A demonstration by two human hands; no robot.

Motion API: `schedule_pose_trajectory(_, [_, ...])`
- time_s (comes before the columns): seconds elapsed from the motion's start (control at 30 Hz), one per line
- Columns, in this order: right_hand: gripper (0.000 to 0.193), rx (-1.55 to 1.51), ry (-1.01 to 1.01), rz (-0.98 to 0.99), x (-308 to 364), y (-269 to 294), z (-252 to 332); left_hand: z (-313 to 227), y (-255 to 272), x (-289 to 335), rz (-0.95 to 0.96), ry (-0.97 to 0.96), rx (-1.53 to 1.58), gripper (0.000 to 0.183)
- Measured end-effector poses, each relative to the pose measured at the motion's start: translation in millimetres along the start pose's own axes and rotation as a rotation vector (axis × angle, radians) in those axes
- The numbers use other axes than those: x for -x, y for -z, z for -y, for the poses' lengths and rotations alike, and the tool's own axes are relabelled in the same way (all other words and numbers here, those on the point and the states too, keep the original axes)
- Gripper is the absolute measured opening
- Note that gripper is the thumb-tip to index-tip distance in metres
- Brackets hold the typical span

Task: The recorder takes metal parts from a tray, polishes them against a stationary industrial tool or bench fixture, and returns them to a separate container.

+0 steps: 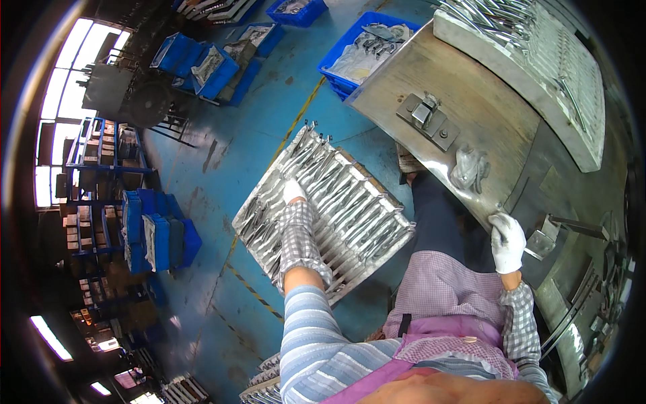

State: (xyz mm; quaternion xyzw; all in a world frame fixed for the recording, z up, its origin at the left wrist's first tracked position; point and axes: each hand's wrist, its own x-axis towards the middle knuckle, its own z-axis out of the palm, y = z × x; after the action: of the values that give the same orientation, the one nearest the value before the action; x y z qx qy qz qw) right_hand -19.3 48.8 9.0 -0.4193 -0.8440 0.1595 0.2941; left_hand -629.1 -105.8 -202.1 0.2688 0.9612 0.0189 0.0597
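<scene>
Head view: left hand (293, 191) outstretched onto tool tray (377, 249); right hand (507, 240) resting on workbench (471, 114).

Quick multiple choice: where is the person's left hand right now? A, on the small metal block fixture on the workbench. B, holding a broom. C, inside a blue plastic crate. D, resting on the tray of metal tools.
D: the gloved left hand lies on the tray of metal tools, while the right hand touches the workbench edge.

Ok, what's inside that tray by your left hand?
The tray holds rows of long metal tools, packed side by side. The left hand and checked sleeve cover a strip, so what's beneath can't be seen.
</scene>
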Motion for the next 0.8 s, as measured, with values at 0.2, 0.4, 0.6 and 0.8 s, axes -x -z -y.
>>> schedule_pose_trajectory(0.2, [0.017, -0.008, -0.016, 0.004, 12.9, 14.5, -4.8, 20.1, 40.3, 14.4, 0.077, 0.090, -0.101, 0.024])
schedule_pose_trajectory(0.4, [0.021, -0.428, -0.321, 0.124, 10.6, 16.9, 20.6, -15.6, 65.1, 162.4, 0.421, 0.027, 1.111, 0.029])
schedule_pose_trajectory(0.6, [0.023, -0.495, -0.298, 0.428, 49.3, 39.5, 29.6, -269.9, 107.5, 407.0, 0.776, -0.573, 1.088, 0.038])
schedule_pose_trajectory(0.8, [0.017, -0.609, -0.583, -0.132, 41.0, 140.1, -68.5, -361.0, 137.9, 484.4, 1.123, -0.314, 1.218, 0.033])
